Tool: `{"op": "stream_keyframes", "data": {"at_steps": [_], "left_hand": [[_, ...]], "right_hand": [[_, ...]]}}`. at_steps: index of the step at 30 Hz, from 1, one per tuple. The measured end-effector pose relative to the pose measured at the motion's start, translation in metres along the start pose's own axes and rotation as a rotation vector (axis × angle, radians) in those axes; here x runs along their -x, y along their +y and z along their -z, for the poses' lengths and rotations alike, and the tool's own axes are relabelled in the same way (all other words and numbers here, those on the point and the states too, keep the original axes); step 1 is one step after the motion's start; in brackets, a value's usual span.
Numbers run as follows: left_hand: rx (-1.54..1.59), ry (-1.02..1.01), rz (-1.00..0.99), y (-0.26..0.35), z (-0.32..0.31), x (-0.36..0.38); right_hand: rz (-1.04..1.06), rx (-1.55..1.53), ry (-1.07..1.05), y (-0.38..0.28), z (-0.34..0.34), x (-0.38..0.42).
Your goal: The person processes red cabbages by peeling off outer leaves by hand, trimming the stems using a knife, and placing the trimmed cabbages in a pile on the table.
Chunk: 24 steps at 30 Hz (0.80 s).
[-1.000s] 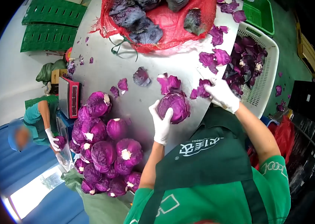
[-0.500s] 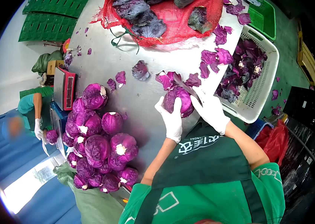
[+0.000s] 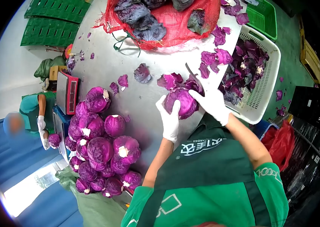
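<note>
A red cabbage [image 3: 184, 103] with loosened outer leaves [image 3: 170, 81] at its far side is held near the table edge. My gloved left hand [image 3: 169, 120] grips its left side, thumb against the front. In my gloved right hand [image 3: 213, 101] is a knife, its dark narrow blade [image 3: 192, 72] pointing up and left past the leaves; the handle is hidden by the fingers. My right thumb reaches to the cabbage's right side. A pile of red cabbages [image 3: 100, 149] with pale cut stems sits to the left. Beyond my hands lies a loose dark leaf [image 3: 142, 73].
At the far side lies a red mesh bag [image 3: 175, 22] with dark cabbages. A white crate [image 3: 271, 75] of leaves and a green crate [image 3: 262, 17] stand right of the metal table [image 3: 145, 109]. Left are a red scale [image 3: 67, 92] and a gloved co-worker [image 3: 35, 108].
The knife has swung away from the cabbage's top, its tip now farther out. My right hand has shifted slightly, and the cabbage shows more of its smooth surface.
</note>
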<state>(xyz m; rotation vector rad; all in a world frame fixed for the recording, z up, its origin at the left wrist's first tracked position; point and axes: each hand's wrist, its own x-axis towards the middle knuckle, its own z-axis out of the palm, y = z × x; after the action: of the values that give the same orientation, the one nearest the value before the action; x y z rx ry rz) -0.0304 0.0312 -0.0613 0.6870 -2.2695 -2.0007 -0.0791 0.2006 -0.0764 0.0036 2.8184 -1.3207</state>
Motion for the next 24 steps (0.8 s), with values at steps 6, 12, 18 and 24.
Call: {"op": "stream_keyframes", "data": {"at_steps": [6, 12, 18, 24], "left_hand": [[0.228, -0.068, 0.13, 0.007, 0.024, -0.001], [-0.111, -0.122, -0.043, 0.004, 0.022, 0.01], [-0.116, -0.222, -0.129, 0.013, 0.009, 0.005], [-0.039, -0.411, -0.174, 0.017, 0.003, -0.008]], "right_hand": [[-0.017, -0.527, -0.181, -0.007, -0.015, 0.0], [0.1, 0.017, -0.004, 0.031, 0.011, -0.041], [0.133, -0.015, -0.453, -0.045, 0.094, -0.046], [0.244, -0.185, -0.398, 0.004, 0.041, -0.024]]}}
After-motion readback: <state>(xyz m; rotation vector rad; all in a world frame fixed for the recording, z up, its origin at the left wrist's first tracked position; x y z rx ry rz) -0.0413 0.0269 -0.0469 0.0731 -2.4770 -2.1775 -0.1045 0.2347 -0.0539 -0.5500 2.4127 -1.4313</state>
